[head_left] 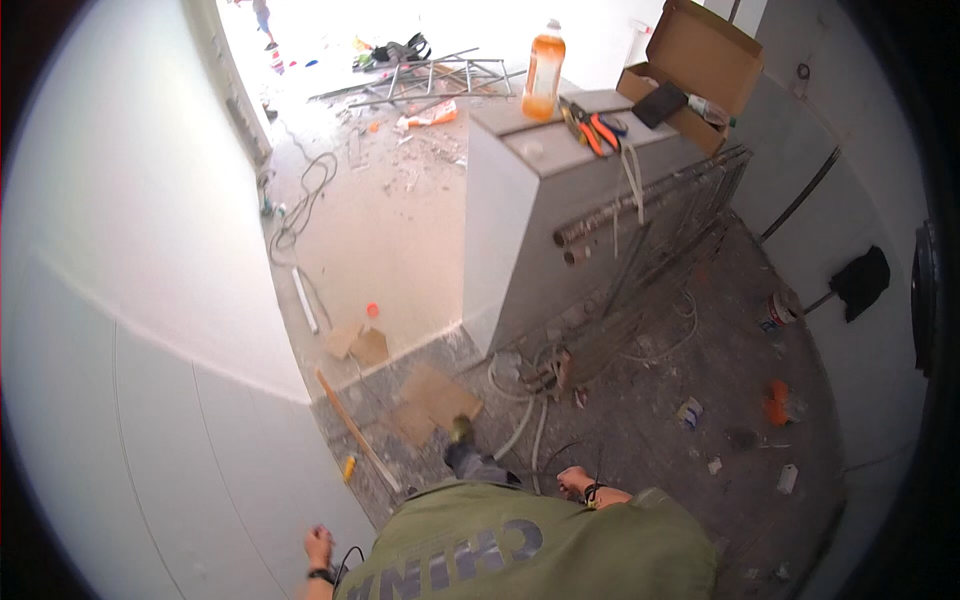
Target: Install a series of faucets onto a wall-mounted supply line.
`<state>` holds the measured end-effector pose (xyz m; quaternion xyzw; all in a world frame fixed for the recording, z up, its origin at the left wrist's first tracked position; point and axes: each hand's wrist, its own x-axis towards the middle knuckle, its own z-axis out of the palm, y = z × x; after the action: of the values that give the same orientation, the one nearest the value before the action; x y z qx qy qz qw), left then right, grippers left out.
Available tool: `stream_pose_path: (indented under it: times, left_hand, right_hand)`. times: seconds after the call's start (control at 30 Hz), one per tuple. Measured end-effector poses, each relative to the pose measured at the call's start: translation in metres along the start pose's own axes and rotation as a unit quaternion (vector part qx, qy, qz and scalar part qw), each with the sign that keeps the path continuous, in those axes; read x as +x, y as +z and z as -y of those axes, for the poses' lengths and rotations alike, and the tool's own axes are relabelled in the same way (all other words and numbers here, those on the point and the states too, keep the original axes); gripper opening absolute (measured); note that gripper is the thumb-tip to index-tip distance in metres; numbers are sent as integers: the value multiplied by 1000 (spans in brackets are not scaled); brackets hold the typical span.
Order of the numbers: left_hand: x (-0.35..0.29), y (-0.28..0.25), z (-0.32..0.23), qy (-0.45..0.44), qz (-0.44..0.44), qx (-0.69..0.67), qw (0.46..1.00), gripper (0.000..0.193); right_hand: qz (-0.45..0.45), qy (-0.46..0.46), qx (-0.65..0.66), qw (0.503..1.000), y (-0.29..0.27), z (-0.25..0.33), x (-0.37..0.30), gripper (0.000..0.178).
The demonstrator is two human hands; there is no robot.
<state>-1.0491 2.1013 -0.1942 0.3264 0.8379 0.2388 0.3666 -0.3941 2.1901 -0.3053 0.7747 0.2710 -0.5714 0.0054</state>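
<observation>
Your left hand (318,548) sits at the lower edge, close against the white wall panel (150,400), with a dark band at the wrist and a thin black cable (348,556) looping just beside it; the fingers look curled, but you cannot tell whether they grip anything. Your right hand (577,484) is low on the far side of your olive shirt (530,550), knuckles up, with a thin black wire (560,452) rising beside it; whether it closes on that wire cannot be told. Landmark: the white cabinet block (520,230) in the middle of the room. On top of it: an orange drink bottle (544,72), orange-handled pliers (592,130), and an open cardboard box (700,60) at its far right corner. Leaning on its right face: grey pipes (620,215) and thin metal rods (680,230). At its foot, nearer you: coiled white hoses (520,400), flat cardboard scraps (435,400), and your boot (462,430). Left of it: a wooden strip (355,435) on the gritty floor. Beyond it: a metal frame (440,78) amid rubble.
</observation>
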Motion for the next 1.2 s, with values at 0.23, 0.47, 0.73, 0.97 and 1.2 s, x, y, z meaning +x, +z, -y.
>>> stream_pose_path:
  times: [0.23, 0.47, 0.73, 0.97, 1.2]
  left_hand:
    - [59, 15, -4, -41, 134, 79, 987, 28]
    - [222, -80, -61, 147, 212, 236, 937, 32]
    - [606, -61, -343, 71, 41, 188, 979, 27]
    - [765, -45, -547, 136, 84, 180, 971, 33]
    - [889, 13, -479, -135, -79, 43, 987, 34]
  right_hand:
    - [48, -173, 117, 977, -60, 346, 34, 25]
    - [14, -192, -122, 974, -102, 365, 114, 21]
    - [-402, -383, -405, 726, -79, 398, 78, 24]
    - [-331, -325, -388, 796, -145, 662, 249, 24]
    - [-254, -285, -399, 834, -155, 963, 442, 26]
